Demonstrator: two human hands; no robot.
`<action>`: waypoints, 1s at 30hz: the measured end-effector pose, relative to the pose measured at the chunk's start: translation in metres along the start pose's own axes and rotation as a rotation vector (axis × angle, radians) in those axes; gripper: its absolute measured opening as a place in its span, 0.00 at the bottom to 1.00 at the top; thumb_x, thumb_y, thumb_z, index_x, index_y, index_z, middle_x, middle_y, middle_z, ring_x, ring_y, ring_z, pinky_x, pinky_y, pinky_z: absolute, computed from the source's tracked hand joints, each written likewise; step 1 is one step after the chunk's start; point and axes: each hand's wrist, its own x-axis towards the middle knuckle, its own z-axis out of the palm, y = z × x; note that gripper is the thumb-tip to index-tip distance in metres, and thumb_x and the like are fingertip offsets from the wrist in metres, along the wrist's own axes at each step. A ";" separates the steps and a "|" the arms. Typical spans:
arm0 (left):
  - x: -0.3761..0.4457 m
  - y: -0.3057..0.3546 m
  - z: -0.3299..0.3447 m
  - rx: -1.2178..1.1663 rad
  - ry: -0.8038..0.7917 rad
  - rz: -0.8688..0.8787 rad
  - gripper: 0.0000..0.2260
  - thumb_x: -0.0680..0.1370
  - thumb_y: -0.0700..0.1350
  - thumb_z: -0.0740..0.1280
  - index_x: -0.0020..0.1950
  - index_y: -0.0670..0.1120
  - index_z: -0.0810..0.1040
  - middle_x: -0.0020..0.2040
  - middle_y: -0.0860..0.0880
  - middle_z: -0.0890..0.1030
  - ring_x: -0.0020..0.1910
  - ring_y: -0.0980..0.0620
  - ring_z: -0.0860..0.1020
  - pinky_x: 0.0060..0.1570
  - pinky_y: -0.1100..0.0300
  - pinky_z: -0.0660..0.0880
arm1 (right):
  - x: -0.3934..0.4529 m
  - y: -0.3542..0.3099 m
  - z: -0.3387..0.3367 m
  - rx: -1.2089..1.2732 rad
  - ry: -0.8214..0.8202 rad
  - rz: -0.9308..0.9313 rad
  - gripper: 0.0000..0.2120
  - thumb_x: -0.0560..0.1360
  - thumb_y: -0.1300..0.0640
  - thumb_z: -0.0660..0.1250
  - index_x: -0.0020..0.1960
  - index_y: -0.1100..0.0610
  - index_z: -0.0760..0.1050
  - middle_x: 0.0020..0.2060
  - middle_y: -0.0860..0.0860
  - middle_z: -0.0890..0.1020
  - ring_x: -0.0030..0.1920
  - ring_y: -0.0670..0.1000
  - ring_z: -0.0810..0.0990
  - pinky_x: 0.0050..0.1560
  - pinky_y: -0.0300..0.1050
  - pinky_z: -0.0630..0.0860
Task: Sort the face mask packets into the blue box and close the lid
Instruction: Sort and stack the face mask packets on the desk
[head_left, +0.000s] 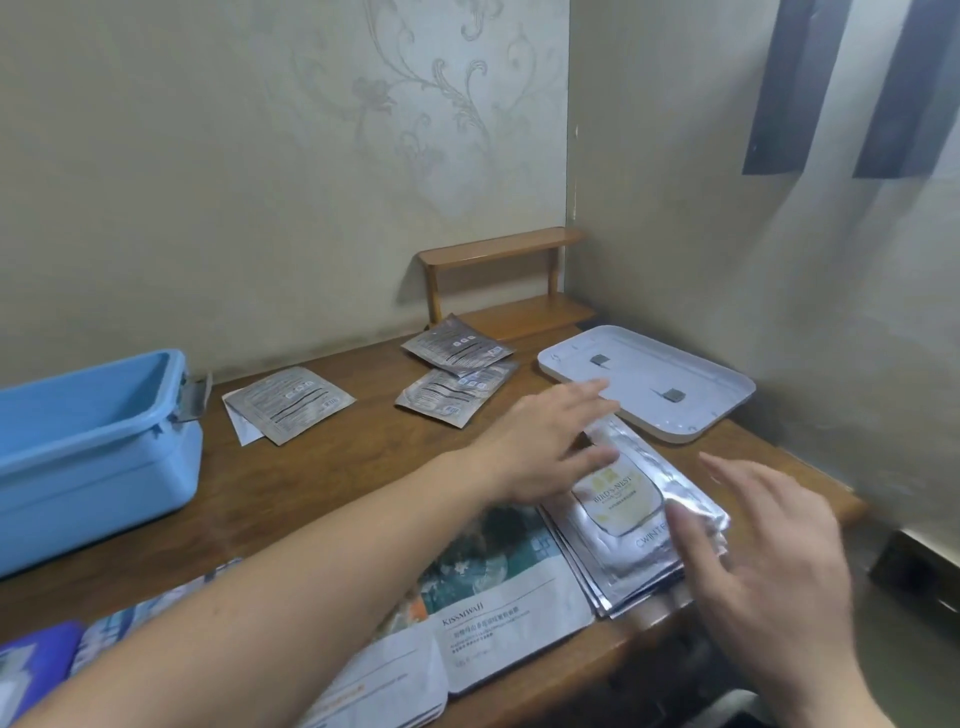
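I've got my left hand (540, 436) and right hand (769, 545) spread flat around the silver packet stack (639, 519) beside the white lid (649, 384), gripping nothing, so I'd square its edges before lifting.

Blue box (93, 447) cut off left; right hand (769, 551) seemingly motion-blurred.

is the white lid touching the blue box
Apart. The head view shows the white lid lying upturned at the table's far right, near the wall, while the blue box sits open at the left, with bare wood and grey packets between them.
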 end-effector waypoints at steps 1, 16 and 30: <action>0.000 0.002 0.003 0.034 -0.064 0.020 0.28 0.82 0.61 0.56 0.79 0.51 0.58 0.81 0.54 0.51 0.79 0.55 0.50 0.75 0.49 0.49 | 0.001 0.003 0.008 -0.058 -0.095 -0.059 0.30 0.73 0.37 0.60 0.62 0.59 0.78 0.58 0.55 0.79 0.60 0.58 0.75 0.62 0.49 0.68; 0.004 -0.027 0.011 -0.187 -0.188 -0.151 0.27 0.82 0.62 0.51 0.80 0.57 0.52 0.81 0.57 0.48 0.79 0.55 0.43 0.74 0.48 0.38 | -0.010 0.020 0.036 -0.299 -0.336 -0.083 0.45 0.70 0.23 0.47 0.67 0.57 0.75 0.69 0.51 0.74 0.71 0.55 0.70 0.60 0.68 0.72; -0.035 -0.127 -0.009 0.298 -0.213 -0.519 0.22 0.82 0.60 0.55 0.74 0.53 0.65 0.69 0.47 0.71 0.65 0.43 0.73 0.61 0.48 0.72 | -0.001 -0.001 0.038 0.018 -0.026 -0.285 0.31 0.75 0.33 0.58 0.61 0.58 0.79 0.68 0.54 0.75 0.73 0.58 0.67 0.60 0.70 0.71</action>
